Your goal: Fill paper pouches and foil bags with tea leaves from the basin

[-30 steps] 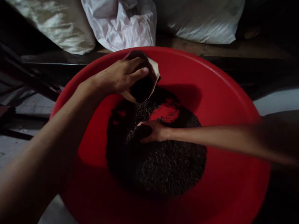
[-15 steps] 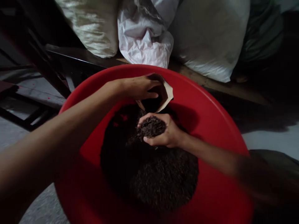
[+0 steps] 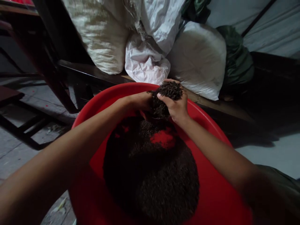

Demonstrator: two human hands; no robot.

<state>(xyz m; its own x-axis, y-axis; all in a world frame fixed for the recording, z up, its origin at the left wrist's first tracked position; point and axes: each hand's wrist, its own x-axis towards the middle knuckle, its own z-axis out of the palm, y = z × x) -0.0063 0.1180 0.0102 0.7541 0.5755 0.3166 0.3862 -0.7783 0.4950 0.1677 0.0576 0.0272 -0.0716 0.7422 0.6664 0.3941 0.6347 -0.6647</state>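
Observation:
A large red basin holds a wide heap of dark, dry shredded material. My right hand is cupped round a clump of this material, raised at the basin's far side, thumb across its near edge. My left hand is just left of it, at the paper bag seen earlier; its fingers are hidden behind the clump, and the bag is mostly covered. Loose bits lie below both hands, and a patch of bare red basin floor shows there.
Several stuffed sacks, among them a cream one, a crumpled white one and a broad white one, stand behind the basin. Dark wooden furniture is at the left. A green sack is farther right.
My right hand has risen away from the heap with its clump, over the bag's opening. The bag is now mostly hidden, and a bare red patch shows below. The view has shifted.

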